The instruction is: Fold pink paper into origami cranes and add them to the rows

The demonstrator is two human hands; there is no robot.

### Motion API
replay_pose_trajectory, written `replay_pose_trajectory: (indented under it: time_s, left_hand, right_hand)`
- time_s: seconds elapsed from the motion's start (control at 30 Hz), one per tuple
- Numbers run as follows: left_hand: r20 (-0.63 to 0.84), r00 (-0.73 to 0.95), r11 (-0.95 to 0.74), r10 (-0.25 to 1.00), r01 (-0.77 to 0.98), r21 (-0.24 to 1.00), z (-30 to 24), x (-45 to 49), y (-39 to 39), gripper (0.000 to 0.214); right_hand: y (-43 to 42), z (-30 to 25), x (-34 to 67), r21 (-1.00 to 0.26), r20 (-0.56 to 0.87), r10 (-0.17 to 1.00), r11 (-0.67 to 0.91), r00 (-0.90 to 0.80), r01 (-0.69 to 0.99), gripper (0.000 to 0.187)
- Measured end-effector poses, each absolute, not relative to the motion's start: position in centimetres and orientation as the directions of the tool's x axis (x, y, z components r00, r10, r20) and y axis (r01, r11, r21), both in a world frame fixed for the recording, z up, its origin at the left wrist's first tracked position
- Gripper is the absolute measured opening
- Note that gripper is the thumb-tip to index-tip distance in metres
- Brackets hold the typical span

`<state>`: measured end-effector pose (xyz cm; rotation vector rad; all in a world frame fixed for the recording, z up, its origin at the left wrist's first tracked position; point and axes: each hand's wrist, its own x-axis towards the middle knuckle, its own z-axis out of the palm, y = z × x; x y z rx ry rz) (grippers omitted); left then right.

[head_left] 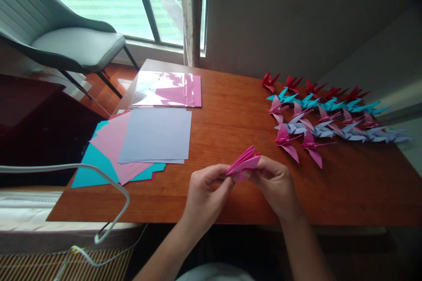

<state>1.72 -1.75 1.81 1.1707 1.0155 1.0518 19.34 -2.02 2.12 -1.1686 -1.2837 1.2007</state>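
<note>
Folded pink paper (243, 164) over a table (227, 127), by its near edge.
Left hand (205, 192) pinches the paper's left tip, fingertips together; right hand (276, 186), seemingly likewise, its right end.

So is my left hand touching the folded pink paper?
Touching. The head view shows your left hand pinching the narrow end of the folded pink paper between thumb and fingers.

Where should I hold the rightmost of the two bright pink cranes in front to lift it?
The rightmost bright pink crane is probably best pinched at its folded middle, coming from the person's side: its wings spread thin and wide, it stands in the nearest row, and lavender cranes crowd it behind.
</note>
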Motion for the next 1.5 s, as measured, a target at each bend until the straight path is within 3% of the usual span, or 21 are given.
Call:
replay_pose_trajectory:
  time_s: [0.27, 0.47, 0.67, 0.87, 1.2, 1.37, 1.5]
  left_hand:
    - [0.052, 0.230, -0.055, 0.972, 0.005, 0.998, 1.8, 1.2, -1.5, 0.017]
    - [-0.090, 0.391, 0.099, 0.916, -0.003, 0.995, 2.1, 0.9, -1.2, 0.022]
    - [-0.073, 0.296, 0.070, 0.953, 0.018, 0.997, 2.2, 0.8, -0.9, 0.024]
    - [-0.096, 0.363, 0.095, 0.927, 0.021, 0.995, 2.1, 0.8, -0.9, 0.024]
    - [-0.022, 0.197, 0.010, 0.980, 0.059, 0.998, 1.9, 1.2, -0.9, 0.021]
    - [0.036, 0.196, -0.051, 0.980, 0.072, 0.996, 2.3, 1.2, -0.6, 0.014]
    - [0.067, 0.193, -0.089, 0.979, 0.110, 0.990, 2.4, 1.3, -0.4, 0.015]
  right_hand:
    - [-2.0, 2.2, 19.7, -0.985, 0.117, 0.991, 0.125, -0.067, 0.122, 0.008]
    - [-1.8, 2.9, 19.7, -0.966, 0.136, 0.987, 0.150, -0.080, 0.209, 0.007]
    - [-1.7, 3.0, 19.1, -0.972, 0.042, 0.991, 0.070, -0.127, 0.222, 0.010]
    - [-1.9, 2.8, 18.7, -0.991, 0.027, 0.999, 0.030, -0.025, 0.132, 0.011]
    - [-2.0, 3.5, 18.8, -0.954, 0.043, 0.993, 0.074, -0.113, 0.290, 0.017]
    - [-2.1, 3.7, 18.6, -0.899, 0.120, 0.977, 0.181, -0.174, 0.398, 0.013]
    - [-2.0, 3.8, 18.6, -0.876, 0.113, 0.979, 0.179, -0.172, 0.447, 0.013]
